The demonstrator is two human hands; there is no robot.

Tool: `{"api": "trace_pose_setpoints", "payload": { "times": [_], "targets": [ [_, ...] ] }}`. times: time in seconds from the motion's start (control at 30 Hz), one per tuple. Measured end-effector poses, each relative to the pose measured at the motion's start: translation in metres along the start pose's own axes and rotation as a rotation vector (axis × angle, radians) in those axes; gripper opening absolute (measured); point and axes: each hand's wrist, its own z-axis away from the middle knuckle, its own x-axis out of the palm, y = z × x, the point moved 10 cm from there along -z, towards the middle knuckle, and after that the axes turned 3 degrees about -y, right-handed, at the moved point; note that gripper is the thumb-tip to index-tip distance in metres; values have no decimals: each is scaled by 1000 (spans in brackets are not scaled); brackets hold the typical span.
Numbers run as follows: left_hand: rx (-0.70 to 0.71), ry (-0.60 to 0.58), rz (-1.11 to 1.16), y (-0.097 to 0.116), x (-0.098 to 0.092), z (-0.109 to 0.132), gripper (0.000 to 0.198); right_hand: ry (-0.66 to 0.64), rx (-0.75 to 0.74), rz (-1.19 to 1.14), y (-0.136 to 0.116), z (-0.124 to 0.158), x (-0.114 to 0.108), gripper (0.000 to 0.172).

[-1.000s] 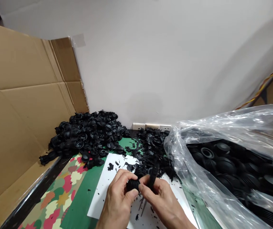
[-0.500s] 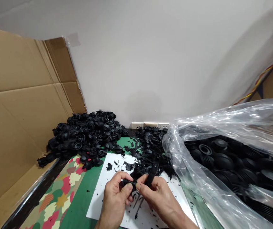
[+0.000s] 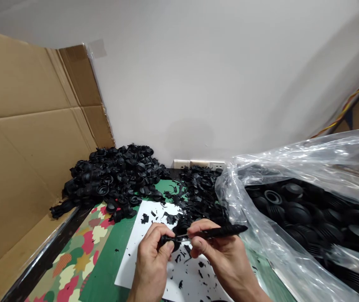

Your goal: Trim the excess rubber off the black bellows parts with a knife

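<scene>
My left hand (image 3: 154, 260) pinches a small ribbed black rubber part (image 3: 169, 240) between thumb and fingers, above a white sheet (image 3: 129, 256). In my right hand (image 3: 218, 251) is a pair of black-handled tweezers (image 3: 225, 231), lying nearly level. Their thin metal tips reach left to the rubber part; the exact contact is too small to tell. Black rubber scraps lie on the sheet below both hands. Just beyond my fingers, a ribbed black part (image 3: 182, 226) rests by the scrap heap.
A pile of ribbed black rubber parts (image 3: 116, 172) stands at the back left, beside a cardboard box (image 3: 34, 138). Torn black scraps (image 3: 201, 193) are heaped at the back middle, before wall sockets (image 3: 194, 164). At right, a clear plastic bag (image 3: 238, 188) holds larger black parts (image 3: 295, 213).
My right hand has moved slightly right, away from the left. The tweezers have swung from pointing down, tucked in the hand, to nearly level with tips at the rubber part.
</scene>
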Motion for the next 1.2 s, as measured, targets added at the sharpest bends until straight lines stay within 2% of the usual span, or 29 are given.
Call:
{"api": "trace_pose_setpoints", "payload": {
  "times": [0.3, 0.7, 0.77, 0.87, 0.93, 1.0, 1.1, 1.2],
  "targets": [
    [22, -21, -61, 2, 2, 1, 10, -29, 8, 16, -1, 0, 2, 21],
    [38, 22, -51, 8, -1, 1, 12, -55, 18, 21, 6, 0, 7, 22],
    [38, 28, -39, 7, -1, 2, 11, -51, -80, 87, -4, 3, 10, 17],
    [9, 10, -4, 3, 2, 5, 9, -43, -363, 364, -33, 10, 15, 11],
    [-4, 0, 47, 1, 3, 8, 8, 20, -526, 548, -49, 15, 12, 14],
    [-45, 2, 107, -3, 2, 10, 7, 130, -571, 604, -56, 14, -3, 12],
    [-137, 18, 165, -12, -2, 12, 7, 182, -416, 500, -42, 3, -21, 5],
    [-139, 64, 188, -14, -7, 12, 9, 110, -185, 320, -14, -6, -21, 15]
  ]
}}
